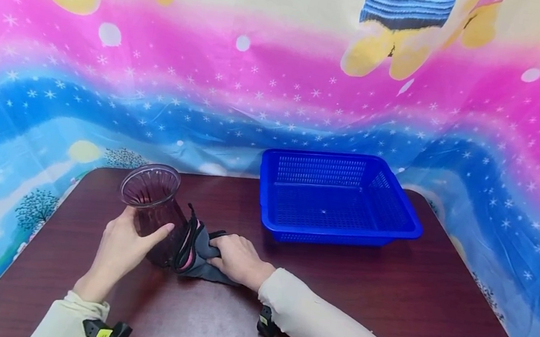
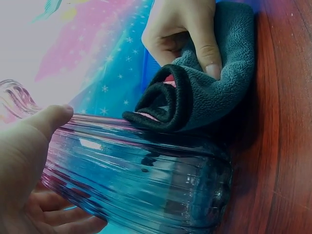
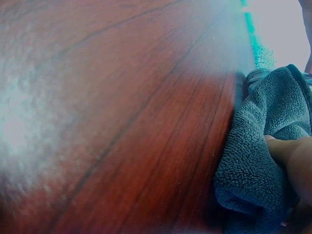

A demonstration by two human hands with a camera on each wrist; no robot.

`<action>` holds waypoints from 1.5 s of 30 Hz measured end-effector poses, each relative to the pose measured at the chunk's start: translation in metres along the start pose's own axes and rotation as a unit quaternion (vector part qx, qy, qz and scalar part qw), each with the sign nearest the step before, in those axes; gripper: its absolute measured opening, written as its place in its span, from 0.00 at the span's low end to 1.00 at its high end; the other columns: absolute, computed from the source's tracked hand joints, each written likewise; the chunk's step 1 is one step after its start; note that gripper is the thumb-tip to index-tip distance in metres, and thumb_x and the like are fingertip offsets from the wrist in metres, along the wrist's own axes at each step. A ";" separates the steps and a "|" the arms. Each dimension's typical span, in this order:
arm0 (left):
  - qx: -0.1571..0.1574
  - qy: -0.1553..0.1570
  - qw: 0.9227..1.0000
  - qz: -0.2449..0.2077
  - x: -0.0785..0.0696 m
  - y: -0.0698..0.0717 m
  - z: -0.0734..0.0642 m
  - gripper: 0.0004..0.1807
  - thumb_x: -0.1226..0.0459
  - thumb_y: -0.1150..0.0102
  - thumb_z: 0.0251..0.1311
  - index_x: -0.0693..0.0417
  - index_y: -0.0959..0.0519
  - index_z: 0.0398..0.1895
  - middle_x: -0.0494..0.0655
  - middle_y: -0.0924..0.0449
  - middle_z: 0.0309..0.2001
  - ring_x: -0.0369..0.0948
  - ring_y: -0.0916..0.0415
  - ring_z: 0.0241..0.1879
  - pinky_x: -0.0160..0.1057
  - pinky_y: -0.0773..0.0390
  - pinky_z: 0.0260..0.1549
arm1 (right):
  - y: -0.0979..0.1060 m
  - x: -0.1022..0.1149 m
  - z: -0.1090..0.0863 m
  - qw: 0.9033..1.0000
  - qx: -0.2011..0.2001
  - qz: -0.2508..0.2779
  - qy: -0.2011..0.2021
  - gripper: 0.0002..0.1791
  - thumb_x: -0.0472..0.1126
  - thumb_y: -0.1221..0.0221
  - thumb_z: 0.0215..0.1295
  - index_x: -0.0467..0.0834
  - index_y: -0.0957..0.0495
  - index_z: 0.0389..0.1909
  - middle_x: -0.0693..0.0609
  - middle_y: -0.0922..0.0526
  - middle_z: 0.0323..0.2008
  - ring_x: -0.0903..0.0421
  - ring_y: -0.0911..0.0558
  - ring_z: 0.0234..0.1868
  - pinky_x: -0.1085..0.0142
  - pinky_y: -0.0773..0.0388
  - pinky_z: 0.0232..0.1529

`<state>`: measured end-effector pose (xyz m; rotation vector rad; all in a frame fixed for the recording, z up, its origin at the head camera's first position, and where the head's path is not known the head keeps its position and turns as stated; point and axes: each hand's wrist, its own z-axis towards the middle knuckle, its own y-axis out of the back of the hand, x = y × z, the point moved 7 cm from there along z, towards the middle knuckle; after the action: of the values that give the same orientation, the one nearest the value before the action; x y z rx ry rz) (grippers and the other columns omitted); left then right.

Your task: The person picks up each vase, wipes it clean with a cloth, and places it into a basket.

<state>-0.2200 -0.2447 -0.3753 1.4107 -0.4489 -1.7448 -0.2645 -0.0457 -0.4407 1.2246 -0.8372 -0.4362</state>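
Observation:
A ribbed, purple-tinted glass vase [image 1: 150,189] with a flared rim stands upright on the left part of the table. My left hand [image 1: 121,248] grips it from the left, thumb on the near side and fingers round the back. In my right hand [image 1: 239,259] is a bunched grey cloth [image 2: 219,83] with black edging and a pink inner side. The cloth's folded end touches the vase's right side low down. From the right wrist view, a finger and part of the hand press into the fuzzy cloth [image 3: 258,161].
A blue perforated plastic basket [image 1: 338,236] sits at the back right of the dark reddish wooden table [image 1: 205,332]. Behind the table hangs a colourful printed curtain [image 1: 260,92]. Both wrists carry small black cameras [image 1: 266,322].

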 end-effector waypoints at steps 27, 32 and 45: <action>0.084 -0.045 0.995 -0.036 0.008 -0.003 0.017 0.35 0.53 0.33 0.60 0.65 0.30 0.64 0.71 0.21 0.58 0.64 0.21 0.57 0.63 0.22 0.54 | 0.002 0.003 0.000 1.000 0.003 -0.012 0.007 0.05 0.48 0.33 0.64 0.54 0.18 0.31 0.60 0.17 0.26 0.61 0.17 0.31 0.65 0.24 0.28; 0.091 -0.042 0.994 -0.048 0.008 -0.004 0.016 0.35 0.53 0.33 0.61 0.65 0.31 0.65 0.71 0.22 0.59 0.64 0.20 0.57 0.62 0.21 0.54 | 0.001 0.002 0.001 1.000 0.007 -0.017 0.007 0.05 0.49 0.33 0.64 0.53 0.18 0.31 0.60 0.17 0.26 0.61 0.17 0.30 0.64 0.24 0.29; 0.084 -0.044 0.995 -0.015 0.009 -0.004 0.016 0.36 0.52 0.30 0.58 0.65 0.29 0.62 0.71 0.20 0.56 0.62 0.20 0.53 0.61 0.21 0.50 | -0.003 0.001 -0.001 1.000 0.010 -0.022 0.010 0.06 0.49 0.33 0.64 0.55 0.18 0.30 0.62 0.18 0.25 0.62 0.17 0.30 0.65 0.24 0.28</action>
<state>-0.2364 -0.2527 -0.3788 1.4673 -0.6380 -1.8334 -0.2627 -0.0470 -0.4430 1.2649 -0.8010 -0.4517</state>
